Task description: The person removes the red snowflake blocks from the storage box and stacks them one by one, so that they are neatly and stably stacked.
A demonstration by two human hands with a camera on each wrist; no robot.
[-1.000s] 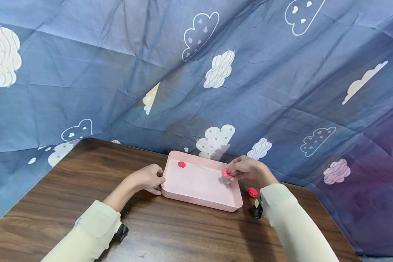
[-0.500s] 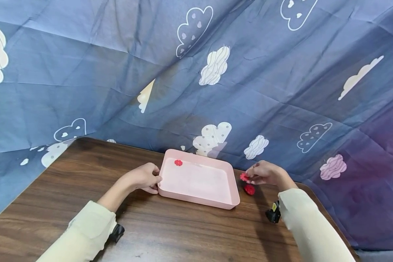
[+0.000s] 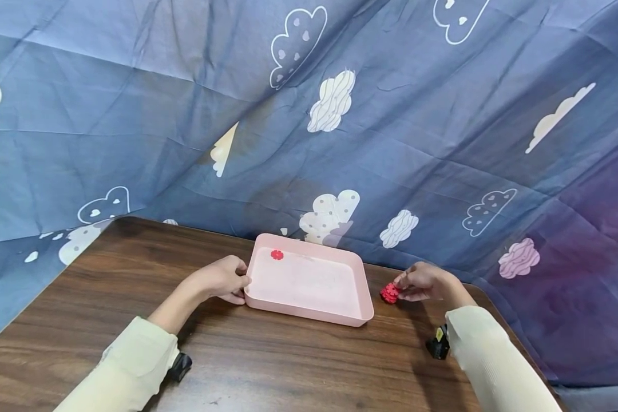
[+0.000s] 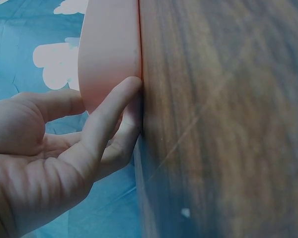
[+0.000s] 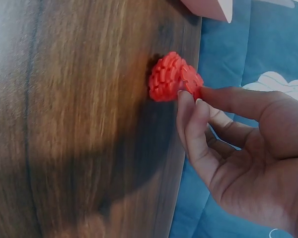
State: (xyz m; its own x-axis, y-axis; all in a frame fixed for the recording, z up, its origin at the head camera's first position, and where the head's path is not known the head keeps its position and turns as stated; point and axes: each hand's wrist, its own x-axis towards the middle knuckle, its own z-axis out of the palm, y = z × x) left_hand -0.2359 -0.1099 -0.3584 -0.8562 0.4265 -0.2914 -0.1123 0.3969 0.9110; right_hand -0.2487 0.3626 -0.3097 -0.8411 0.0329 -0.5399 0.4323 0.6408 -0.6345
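Observation:
A shallow pink tray lies on the wooden table, with one red flower-shaped disc in its far left corner. My left hand grips the tray's left wall, the thumb at the rim and the other fingers low along the outside, as the left wrist view shows. To the right of the tray stands a small stack of red flower-shaped discs. My right hand pinches a tilted red disc by its edge, right against the top of that stack.
A brown wooden table ends at a blue cloth printed with clouds, hanging behind it. Black wrist cameras sit below both sleeves, the right one close over the tabletop.
My right hand has carried a red disc from over the tray's right end, out past its wall and down to the stack. The left hand keeps its hold on the tray.

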